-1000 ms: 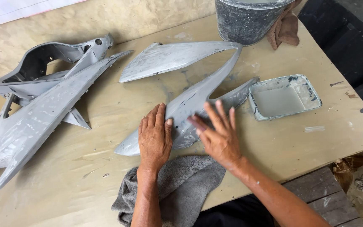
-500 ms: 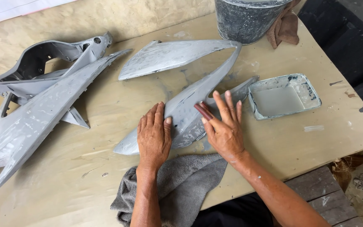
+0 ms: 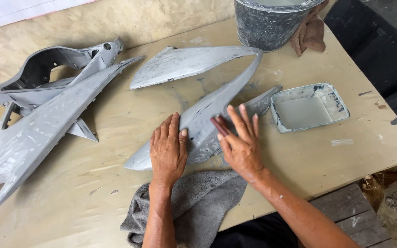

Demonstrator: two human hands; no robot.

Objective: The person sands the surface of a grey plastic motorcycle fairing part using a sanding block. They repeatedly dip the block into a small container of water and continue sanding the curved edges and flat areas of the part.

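A long grey primed fairing panel (image 3: pixel 198 115) lies on the plywood table (image 3: pixel 116 183) in front of me. My left hand (image 3: pixel 168 149) rests flat on the panel's near end, fingers straight, thumb on the grey surface. My right hand (image 3: pixel 240 144) presses a small folded reddish-brown piece of sandpaper (image 3: pixel 218 125) against the panel's middle, fingers spread over it. A grey towel (image 3: pixel 198 202) lies under both wrists at the table's near edge.
More grey fairing parts (image 3: pixel 37 133) are piled at the left. A shallow rectangular tray (image 3: pixel 341 103) of cloudy liquid sits to the right of the panel. A speckled bucket (image 3: pixel 267 23) with a brown rag (image 3: pixel 311 30) stands at the back right.
My right hand slid the sandpaper up the panel toward the tray, then back a little toward me. My left hand and the panel stayed put.
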